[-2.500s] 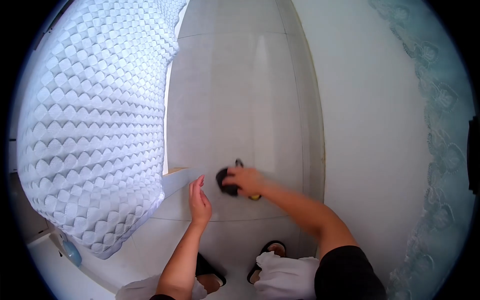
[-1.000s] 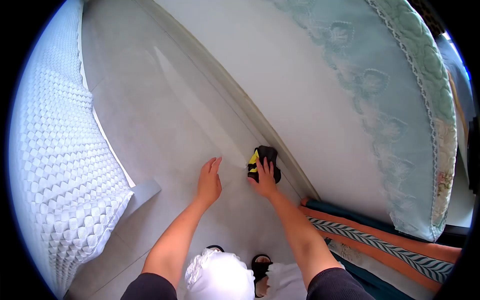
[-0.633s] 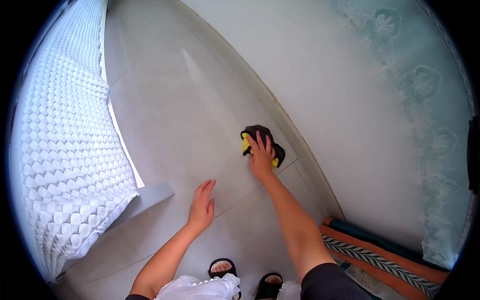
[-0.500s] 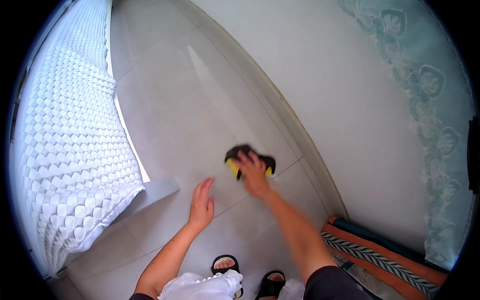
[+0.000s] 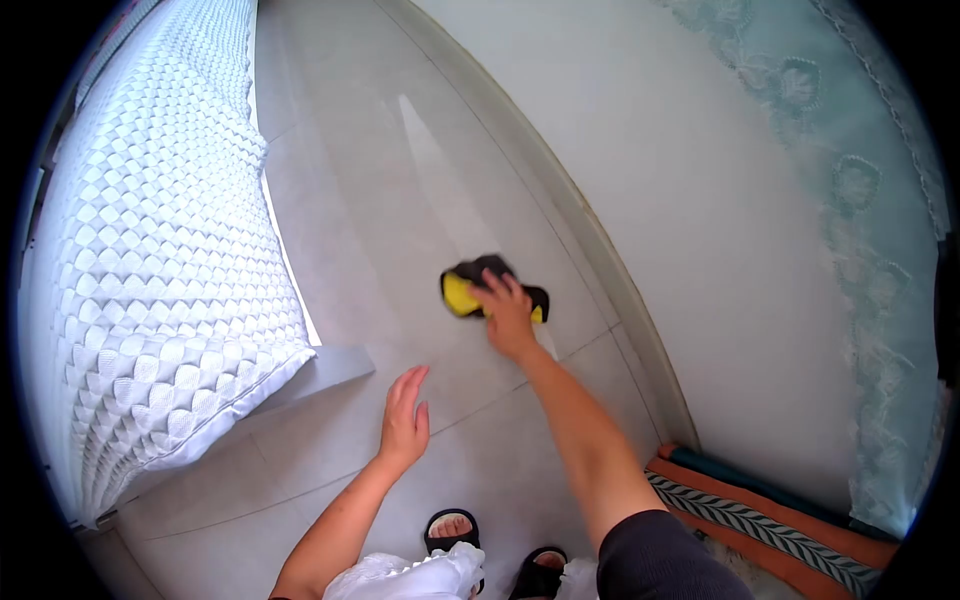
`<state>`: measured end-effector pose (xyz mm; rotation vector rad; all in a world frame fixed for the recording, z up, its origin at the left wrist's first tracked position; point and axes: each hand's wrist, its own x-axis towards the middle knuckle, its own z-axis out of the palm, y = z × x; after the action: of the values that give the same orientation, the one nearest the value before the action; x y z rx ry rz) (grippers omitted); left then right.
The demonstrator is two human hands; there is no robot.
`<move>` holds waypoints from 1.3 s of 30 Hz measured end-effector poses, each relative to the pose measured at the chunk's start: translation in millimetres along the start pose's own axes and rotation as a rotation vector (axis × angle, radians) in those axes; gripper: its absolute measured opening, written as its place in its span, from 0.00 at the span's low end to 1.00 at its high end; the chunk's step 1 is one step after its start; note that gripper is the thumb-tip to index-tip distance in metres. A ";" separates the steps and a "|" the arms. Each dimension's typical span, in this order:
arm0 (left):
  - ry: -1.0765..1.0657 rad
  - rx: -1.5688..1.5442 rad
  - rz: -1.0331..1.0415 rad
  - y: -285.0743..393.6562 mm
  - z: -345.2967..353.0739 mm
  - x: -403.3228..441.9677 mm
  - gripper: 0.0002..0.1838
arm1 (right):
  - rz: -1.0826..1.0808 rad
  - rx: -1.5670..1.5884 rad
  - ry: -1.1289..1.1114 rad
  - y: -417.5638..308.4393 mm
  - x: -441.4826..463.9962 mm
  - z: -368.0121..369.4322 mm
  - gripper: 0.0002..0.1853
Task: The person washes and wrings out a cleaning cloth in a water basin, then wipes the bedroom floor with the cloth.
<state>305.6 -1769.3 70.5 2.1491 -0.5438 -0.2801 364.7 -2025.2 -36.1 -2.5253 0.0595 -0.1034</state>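
My right hand (image 5: pixel 510 318) reaches forward over the floor, its fingers on a black-and-yellow item (image 5: pixel 461 293). The item looks soft, with dark edges around yellow patches. Motion blur and my fingers hide part of it, so its exact kind is unclear. One dark end with a bit of yellow sticks out to the right of my fingers. My left hand (image 5: pixel 405 420) hovers to the left and nearer to me, empty, with its fingers stretched out and the thumb apart.
A white textured cover (image 5: pixel 170 270) hangs along the left over a grey base (image 5: pixel 335 370). A pale wall (image 5: pixel 640 150) with a green lace curtain (image 5: pixel 860 300) stands right. Orange patterned fabric (image 5: pixel 740 520) lies lower right. My feet wear black sandals (image 5: pixel 452 530) on grey floor tiles (image 5: pixel 340 200).
My right hand has moved slightly forward with the black-and-yellow item, and more of its yellow shows. The view has shifted a little. My left hand keeps nearly the same pose.
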 end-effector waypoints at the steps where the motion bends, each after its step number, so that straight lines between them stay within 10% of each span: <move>1: 0.010 0.006 0.007 0.1 1.2 0.3 0.32 | -0.071 0.023 -0.061 -12.3 -27.4 0.0 0.38; 5: -0.018 -0.029 -0.007 -2.9 15.0 -5.3 0.32 | -0.319 0.117 -0.420 -34.5 -152.7 -16.4 0.38; 15: -0.093 -0.015 -0.063 5.9 25.0 -18.7 0.33 | 0.179 -0.093 0.124 7.4 -89.2 -52.0 0.38; 22: -0.125 -0.058 0.036 25.5 49.4 -2.4 0.33 | -0.188 -0.088 -0.408 -14.2 -150.6 -53.0 0.30; 25: -0.157 -0.068 0.038 33.3 58.7 -3.9 0.32 | -0.211 -0.310 -0.139 33.3 -77.2 -68.1 0.27; 31: -0.156 -0.048 0.074 37.3 60.5 2.7 0.32 | 0.383 -0.241 0.020 85.3 -124.2 -103.1 0.40; 39: -0.238 -0.145 0.136 67.0 98.3 6.8 0.32 | -0.051 -0.212 -0.252 72.6 -182.7 -99.9 0.37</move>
<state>254.9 -1877.1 66.4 1.9406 -0.7778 -0.4888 172.5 -2129.6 -7.7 -2.7302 -0.1001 0.2110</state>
